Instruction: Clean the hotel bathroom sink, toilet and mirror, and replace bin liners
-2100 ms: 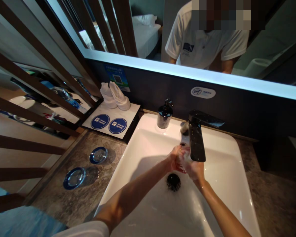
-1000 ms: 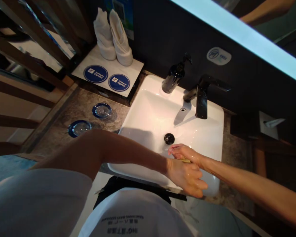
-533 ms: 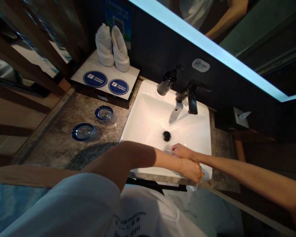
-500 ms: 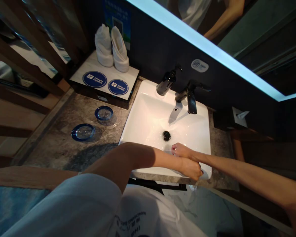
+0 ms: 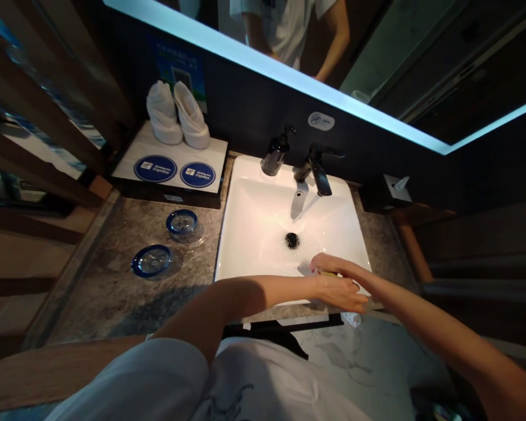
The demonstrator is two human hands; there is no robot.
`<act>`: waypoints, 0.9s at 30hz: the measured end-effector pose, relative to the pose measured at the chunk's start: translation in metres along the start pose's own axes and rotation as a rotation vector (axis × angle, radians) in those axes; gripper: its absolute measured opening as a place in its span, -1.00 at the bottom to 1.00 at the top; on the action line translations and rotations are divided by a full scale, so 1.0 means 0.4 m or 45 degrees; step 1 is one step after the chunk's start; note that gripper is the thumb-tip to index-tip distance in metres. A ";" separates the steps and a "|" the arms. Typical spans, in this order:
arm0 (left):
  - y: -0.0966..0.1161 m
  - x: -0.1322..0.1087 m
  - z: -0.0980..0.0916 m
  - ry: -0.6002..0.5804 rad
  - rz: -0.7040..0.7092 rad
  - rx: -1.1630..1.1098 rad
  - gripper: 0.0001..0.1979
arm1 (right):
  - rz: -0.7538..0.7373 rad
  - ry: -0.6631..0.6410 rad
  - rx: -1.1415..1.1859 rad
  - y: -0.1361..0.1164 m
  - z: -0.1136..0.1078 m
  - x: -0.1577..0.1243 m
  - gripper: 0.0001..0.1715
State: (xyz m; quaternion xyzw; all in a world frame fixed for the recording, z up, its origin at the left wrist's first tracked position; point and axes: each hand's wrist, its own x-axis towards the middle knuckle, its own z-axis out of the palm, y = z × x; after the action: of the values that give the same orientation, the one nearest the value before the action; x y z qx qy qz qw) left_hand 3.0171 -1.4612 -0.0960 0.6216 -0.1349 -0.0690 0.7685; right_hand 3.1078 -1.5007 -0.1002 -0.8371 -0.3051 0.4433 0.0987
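Over the front right of the white washbasin (image 5: 254,234), my forearms cross at the hands. My left hand (image 5: 342,293) is nearest me, back up, its fingers stretched out to the right past the basin's front rim. Just beyond it, touching or almost touching, my right hand (image 5: 326,263) points left with fingers curled in. A thin yellowish-green sliver (image 5: 328,274) shows between the two hands; I cannot make out what it is. The drain (image 5: 291,240) lies beyond my hands, with small bubbles around it. At the back stand a black tap (image 5: 319,172) and a dark soap dispenser (image 5: 276,155).
Left on the stone counter (image 5: 100,275) are two blue-rimmed glass dishes (image 5: 151,261) and a box with two blue-labelled discs (image 5: 155,168) and rolled white towels (image 5: 164,117). A tissue box (image 5: 383,190) stands right. A lit mirror (image 5: 289,73) hangs behind.
The view has shifted, so the basin's back and mirror show more. My left hand has gone from curled to straighter fingers, and the yellowish-green sliver has come into sight.
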 end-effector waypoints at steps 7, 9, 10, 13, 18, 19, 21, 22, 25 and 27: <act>0.029 -0.040 -0.156 1.114 -0.097 0.547 -0.82 | -0.209 0.173 1.009 0.050 -0.067 -0.158 -0.40; 0.041 -0.021 -0.178 1.191 -0.295 0.368 -0.84 | -0.260 0.169 1.031 0.043 -0.057 -0.169 -0.34; 0.048 -0.009 -0.179 1.139 -0.367 0.302 -0.83 | -0.284 0.215 0.957 0.038 -0.054 -0.171 -0.37; 0.075 0.028 -0.153 0.943 -0.479 0.198 -0.80 | -0.377 0.412 0.734 0.028 -0.068 -0.178 -0.61; 0.111 0.070 -0.128 0.921 -0.287 0.292 -0.74 | -0.399 0.435 0.991 0.089 -0.174 -0.202 -0.55; 0.116 0.072 -0.144 1.004 -0.212 0.389 -0.76 | -0.408 0.419 1.066 0.112 -0.203 -0.197 -0.53; 0.130 0.068 -0.197 1.251 -0.125 0.545 -0.80 | -0.444 0.437 1.111 0.154 -0.267 -0.167 -0.55; 0.141 0.063 -0.230 1.380 -0.112 0.598 -0.81 | -0.479 0.486 1.087 0.166 -0.302 -0.147 -0.55; 0.193 0.057 -0.329 1.649 -0.138 0.734 -0.84 | -0.671 0.647 0.972 0.150 -0.432 -0.084 -0.54; 0.236 0.078 -0.372 1.701 -0.173 0.724 -0.87 | -0.834 0.744 0.955 0.091 -0.536 -0.052 -0.55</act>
State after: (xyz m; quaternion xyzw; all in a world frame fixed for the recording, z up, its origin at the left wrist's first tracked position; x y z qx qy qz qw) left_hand 3.0846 -1.3097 -0.0288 0.7138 0.3889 0.3154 0.4897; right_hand 3.2862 -1.5194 0.0241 -0.6945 -0.3304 0.2180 0.6009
